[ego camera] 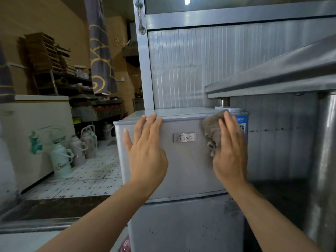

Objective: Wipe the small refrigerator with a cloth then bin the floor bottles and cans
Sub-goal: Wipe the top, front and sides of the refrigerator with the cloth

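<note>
While our left hand (145,151) lay flat on the small refrigerator (181,170), bracing it, our right hand (230,151) pressed the grey cloth (211,128) flat-fingered near its top corner; wiping downward seemed next.

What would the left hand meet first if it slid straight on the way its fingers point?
The left hand lies flat on the fridge door, fingers pointing up. It would probably meet the door's top edge first, then the fridge top.

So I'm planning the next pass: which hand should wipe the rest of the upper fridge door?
Right. The right hand already presses the cloth flat on the upper door near its right edge, so it can probably sweep left. The left hand lies bare on the door, bracing.
</note>
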Available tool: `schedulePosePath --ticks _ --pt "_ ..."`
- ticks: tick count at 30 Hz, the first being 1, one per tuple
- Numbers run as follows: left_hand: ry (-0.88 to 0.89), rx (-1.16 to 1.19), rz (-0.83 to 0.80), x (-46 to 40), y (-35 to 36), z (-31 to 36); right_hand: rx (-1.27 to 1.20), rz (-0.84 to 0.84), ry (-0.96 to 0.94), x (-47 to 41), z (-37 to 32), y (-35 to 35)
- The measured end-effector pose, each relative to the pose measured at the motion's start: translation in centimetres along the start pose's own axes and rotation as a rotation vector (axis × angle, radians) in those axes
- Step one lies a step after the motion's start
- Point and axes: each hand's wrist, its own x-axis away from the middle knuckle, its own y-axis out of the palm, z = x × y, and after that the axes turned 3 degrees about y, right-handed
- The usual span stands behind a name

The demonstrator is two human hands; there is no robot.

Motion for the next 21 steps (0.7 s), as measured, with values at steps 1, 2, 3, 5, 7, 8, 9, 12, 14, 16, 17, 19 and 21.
schedulePosePath --ticks 1,2,3,5,7,8,9,12,14,16,17,19,21 --pt "0.014 0.007 -0.007 -0.1 0.3 0.3 0.002 0.024 0.051 -0.1 0.6 -0.2" --pt "0.026 0.011 -0.015 -0.2 0.5 0.6 -0.003 0.045 0.103 -0.1 0.9 -0.2" --pt "0.034 0.01 -0.02 -0.3 0.6 0.8 -0.018 0.067 0.168 -0.2 0.9 0.0" --pt "0.044 -0.005 -0.019 -0.3 0.7 0.9 -0.081 0.115 0.339 -0.3 0.5 0.4" --pt "0.06 -0.027 -0.021 -0.4 0.3 0.5 -0.18 0.171 0.503 -0.6 0.1 0.7" --pt "0.07 -0.039 -0.025 -0.5 0.1 0.3 -0.237 0.194 0.574 -0.9 0.0 0.8" --pt "0.08 -0.05 -0.031 -0.6 0.0 0.1 -0.291 0.202 0.642 -1.2 0.1 0.9" --pt "0.094 -0.058 -0.04 -0.5 0.0 0.2 -0.332 0.186 0.713 -1.5 -0.1 0.8" --pt "0.084 -0.053 -0.042 -0.3 0.4 0.6 -0.222 0.156 0.599 -0.5 -1.1 0.8" --pt "0.064 -0.044 -0.036 0.0 0.7 0.9 -0.123 0.05 0.414 1.4 -2.8 1.1" --pt "0.055 -0.041 -0.032 0.1 0.8 0.9 -0.091 -0.008 0.314 2.3 -3.5 1.3" --pt "0.049 -0.038 -0.024 0.0 0.9 1.0 -0.051 -0.082 0.131 3.7 -4.2 1.9" --pt "0.048 -0.039 -0.027 0.1 1.1 1.0 -0.011 -0.127 -0.024 3.7 -2.9 1.8"
